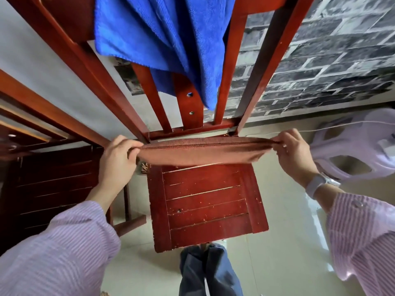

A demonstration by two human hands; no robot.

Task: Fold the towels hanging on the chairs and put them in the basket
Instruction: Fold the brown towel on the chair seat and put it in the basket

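Observation:
A brown towel [203, 151] is stretched flat between my two hands above the back of a red wooden chair's seat [209, 201]. My left hand [116, 159] pinches its left end and my right hand [294, 152] pinches its right end. The towel looks folded into a long narrow band. A blue towel [162, 37] hangs over the top rail of the same chair's backrest, draping down past the slats. No basket is in view.
A second dark wooden chair [53, 180] stands close on the left. A pale lilac plastic object [352, 146] sits on the tiled floor at the right. A brick-pattern wall [320, 60] runs behind the chairs. My legs [209, 272] stand in front of the seat.

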